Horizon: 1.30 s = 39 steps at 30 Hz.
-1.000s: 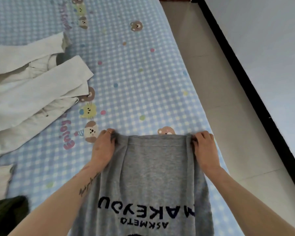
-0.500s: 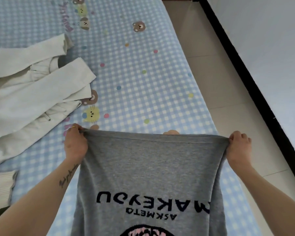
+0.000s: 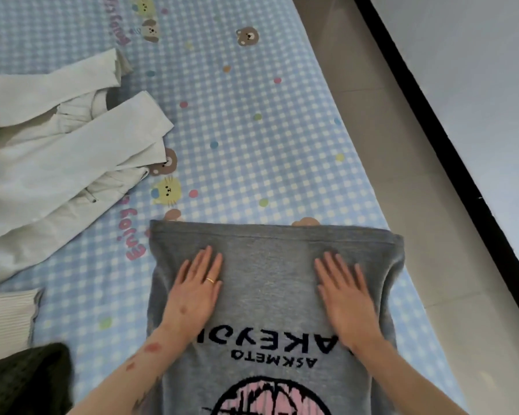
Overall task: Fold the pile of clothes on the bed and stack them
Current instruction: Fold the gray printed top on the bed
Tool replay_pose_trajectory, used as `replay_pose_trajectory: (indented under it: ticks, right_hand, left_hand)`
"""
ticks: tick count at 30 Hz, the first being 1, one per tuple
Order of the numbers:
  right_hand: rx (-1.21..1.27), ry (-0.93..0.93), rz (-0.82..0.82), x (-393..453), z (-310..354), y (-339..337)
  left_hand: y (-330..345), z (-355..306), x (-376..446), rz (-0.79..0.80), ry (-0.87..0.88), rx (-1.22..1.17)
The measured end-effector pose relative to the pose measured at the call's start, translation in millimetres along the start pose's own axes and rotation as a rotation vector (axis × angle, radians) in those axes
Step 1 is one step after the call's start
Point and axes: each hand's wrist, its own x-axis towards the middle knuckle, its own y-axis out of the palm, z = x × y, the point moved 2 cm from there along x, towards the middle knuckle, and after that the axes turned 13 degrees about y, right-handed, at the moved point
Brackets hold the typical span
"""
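A gray sweater point(image 3: 270, 283) lies flat on the bed point(image 3: 252, 130), near the bed's right edge. Its top edge is a straight hem. Dark letters run across it upside down, and below them there is a round pink and black picture.

Both hands lie flat on the gray sweater with straight fingers. They press on it and grip nothing. The left hand point(image 3: 195, 289) is on the left part of the sweater and has a thin gold ring point(image 3: 209, 280) on one finger. The right hand point(image 3: 346, 298) is on the right part of the sweater. The two hands are apart, with bare gray cloth between them.

The bed has a blue and white checked sheet with little bears, a yellow cat and colored dots.

To the left of the sweater is a pile of pale cream clothes point(image 3: 48, 163). Below that pile is a striped white cloth point(image 3: 6, 319), and at the bottom left corner sits a dark green cloth point(image 3: 24, 381).

To the right of the bed is a tan floor point(image 3: 417, 163).
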Motion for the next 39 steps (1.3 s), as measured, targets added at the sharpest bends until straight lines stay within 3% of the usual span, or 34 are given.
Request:
replay_pose_trajectory:
  ticks: [3, 9, 12, 16, 21, 25, 30, 32, 34, 35, 37, 39]
  right_hand:
    - [0.144, 0.293, -0.043, -15.4, -50.9, -12.7]
    - [0.586, 0.624, -0.1, -125.7, -60.2, -12.0]
    - [0.581, 0.568, -0.146, -158.5, -58.1, -6.1]
    - [0.69, 0.573, -0.113, -164.5, -55.2, 4.5]
    - [0.977, 0.939, -0.173, -177.5, -100.1, 6.8]
    - [0.91, 0.872, 0.002, -196.7, -110.6, 10.2]
    - [0.753, 0.749, 0.182, -234.2, -97.9, 15.4]
    - [0.783, 0.849, 0.169, -241.5, -104.0, 16.8]
    - [0.815, 0.985, 0.068, -252.0, -117.3, 13.1]
    - [0.759, 0.966, 0.009, -260.1, -120.9, 11.4]
    - [0.607, 0.744, -0.119, -279.4, -114.6, 8.0]
    - [0.492, 0.331, -0.133, -304.0, -94.1, 9.9]
  left_hand:
    - [-12.0, -4.0, 7.0, 0.051, -0.072, 0.036]
    - [-52.7, -145.4, 85.6, -0.009, 0.39, -0.045]
    - [-55.8, -220.4, 128.8, -0.019, 0.528, -0.045]
    - [-47.5, -272.3, 163.9, 0.074, 0.527, 0.087]
    - [-46.8, -270.7, 182.5, -0.052, 0.407, 0.135]
    - [-41.7, -268.2, 166.5, -0.082, 0.354, 0.011]
    - [-15.9, -246.4, 65.7, -0.062, 0.333, -0.01]
    - [-2.4, -226.5, 2.8, -0.041, 0.282, -0.029]
    - [10.1, -205.2, -68.0, -0.015, 0.258, -0.057]
    - [16.0, -193.0, -106.6, -0.022, 0.249, -0.082]
    - [21.4, -166.9, -180.5, -0.061, 0.196, -0.144]
    - [22.7, -146.0, -243.1, -0.053, 0.158, -0.206]
